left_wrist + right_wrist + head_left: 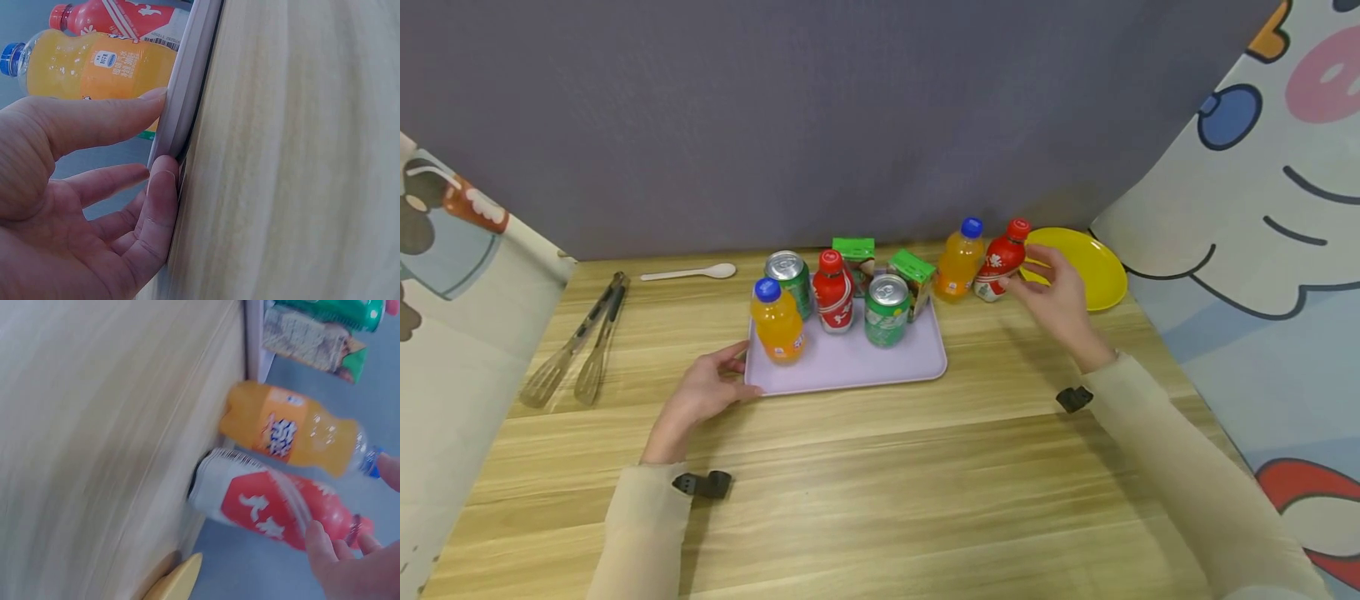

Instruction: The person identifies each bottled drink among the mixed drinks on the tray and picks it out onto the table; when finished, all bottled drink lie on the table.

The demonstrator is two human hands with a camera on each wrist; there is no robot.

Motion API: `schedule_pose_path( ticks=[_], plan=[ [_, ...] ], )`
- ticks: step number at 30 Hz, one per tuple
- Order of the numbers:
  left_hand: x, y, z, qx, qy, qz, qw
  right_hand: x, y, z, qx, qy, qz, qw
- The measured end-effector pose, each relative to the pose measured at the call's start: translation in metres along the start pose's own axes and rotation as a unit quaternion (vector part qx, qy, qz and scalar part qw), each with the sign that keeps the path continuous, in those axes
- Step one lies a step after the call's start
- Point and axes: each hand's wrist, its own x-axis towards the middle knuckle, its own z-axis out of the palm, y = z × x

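Note:
A light purple tray (pixel 850 377) carries an orange drink bottle (pixel 778 323), a red bottle (pixel 833 293), two green cans (pixel 887 315) and two small green-topped cartons (pixel 917 279). At the tray's left front corner, my left hand (pixel 711 387) pinches the rim, thumb (pixel 119 119) on top and fingertips at the outer side and underside. Right of the tray stand another orange bottle (pixel 294 431) and another red bottle (pixel 269 503), both upright. My right hand (pixel 1056 296) is at this red bottle, its fingers loosely spread; the wrist view does not show a firm grip.
A yellow plate (pixel 1097 271) lies at the back right, beside the right hand. On the left are metal tongs with slotted ends (pixel 583 342) and a white spoon (pixel 688 272). A grey partition (pixel 835 125) rises behind the wooden table (pixel 887 492).

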Motion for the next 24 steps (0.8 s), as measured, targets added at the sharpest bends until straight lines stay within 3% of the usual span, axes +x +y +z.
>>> schedule_pose_path(
  ticks=[8,15,24],
  plan=[
    [-0.001,0.000,0.000,0.001,0.001,-0.002,1.0000,-0.022,-0.046,0.008,0.034,-0.007,-0.053,0.998],
    [-0.001,0.001,0.001,-0.004,0.003,-0.005,1.0000,-0.029,-0.060,0.023,0.035,-0.013,-0.099,0.994],
    [-0.001,0.001,0.001,-0.008,0.001,-0.004,1.0000,-0.031,-0.073,0.041,0.060,-0.045,-0.120,0.990]
  ],
)
